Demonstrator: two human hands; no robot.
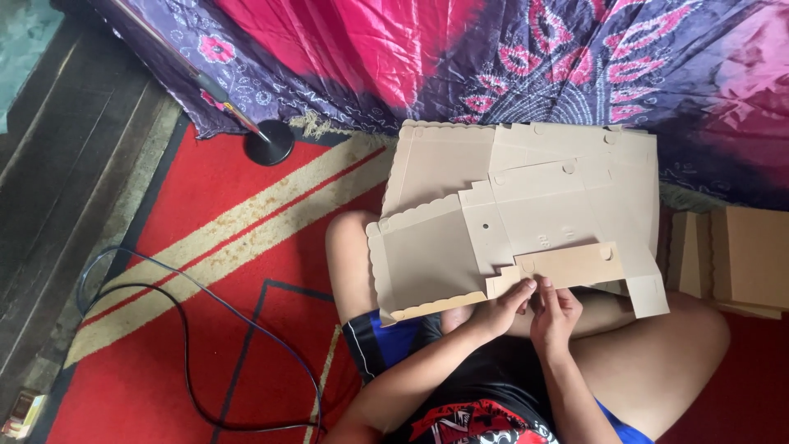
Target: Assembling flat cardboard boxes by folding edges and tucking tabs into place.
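open rug [205, 271] left, cardboard stack [740, 259] right

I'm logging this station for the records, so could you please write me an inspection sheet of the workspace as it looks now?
Surface: red rug with cream stripes on the floor; the person sits on it.
Job's things: flat die-cut cardboard box blank lying over the lap, scalloped edges on its left side, one brown flap folded up near the hands.
Clutter: stack of more cardboard blanks at the right; small box at the lower left edge.
Grippers: left hand and right hand each pinch the flap's lower edge.
Cables: dark cable looping across the rug.
Surroundings: purple and pink patterned cloth ahead; round black stand base; dark floorboards left.
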